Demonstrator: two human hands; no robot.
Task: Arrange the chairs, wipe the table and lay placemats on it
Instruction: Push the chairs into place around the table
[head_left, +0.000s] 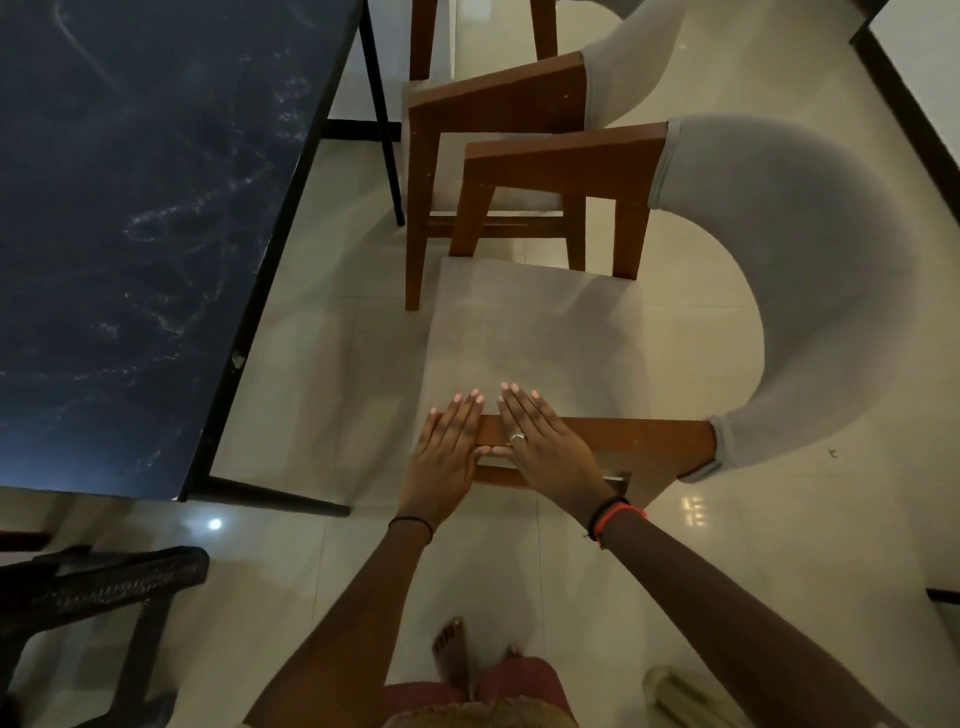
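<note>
I look down on a glossy cream tiled floor (322, 364) with a dark marbled table (130, 208) on black metal legs filling the upper left; I can read no brand, label or writing anywhere. I count two matching chairs beside the table's right edge, each with a brown wooden frame and pale grey upholstery: the nearer chair (545, 322) directly ahead of me, and the farther chair (498, 98) just beyond it, their frames overlapping in my view. A third, dark wicker chair (104, 587) sits at the lower left, near the table's corner. Both hands lie flat, fingers extended and uncurled, on the nearer chair's wooden armrest and the edge of its seat: the left hand (449, 441) and the right hand (540, 441) side by side, gripping nothing. I see one ring on the right hand, a red and a black band on that wrist, and one thin black band on the left wrist.
</note>
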